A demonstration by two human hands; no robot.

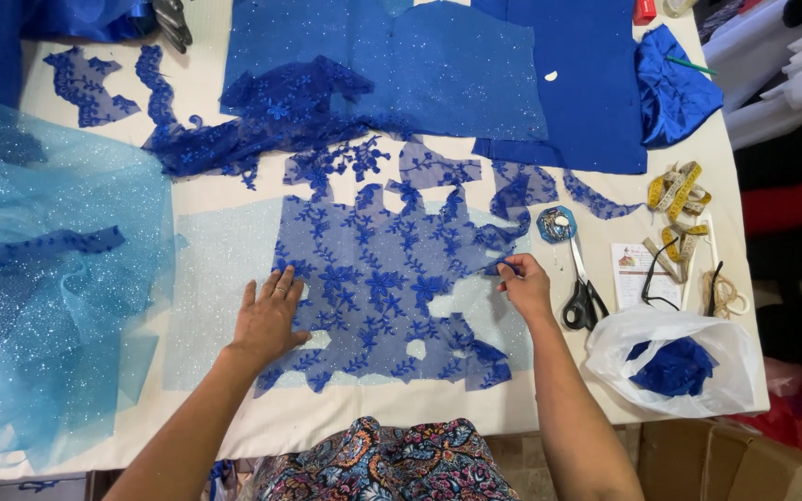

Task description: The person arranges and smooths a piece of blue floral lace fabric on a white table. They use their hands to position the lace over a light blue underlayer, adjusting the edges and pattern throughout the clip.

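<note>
The left hand [269, 320] lay flat, fingers spread, on the blue floral lace panel [382, 288] at the worktop's [215, 176] centre. The right hand [523, 286] pinched the lace's three-o'clock edge. Scissors [585, 299] lay just beside it, toward three o'clock.

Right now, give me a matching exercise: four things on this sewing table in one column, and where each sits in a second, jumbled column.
Things:
1. left hand
2. right hand
3. scissors
4. plastic bag

Places:
A. at the table's near right corner, holding blue cloth
B. pinching the lace's right edge
C. flat on the lace's left side
D. just right of the right hand

Pairs: 1-C, 2-B, 3-D, 4-A
</note>
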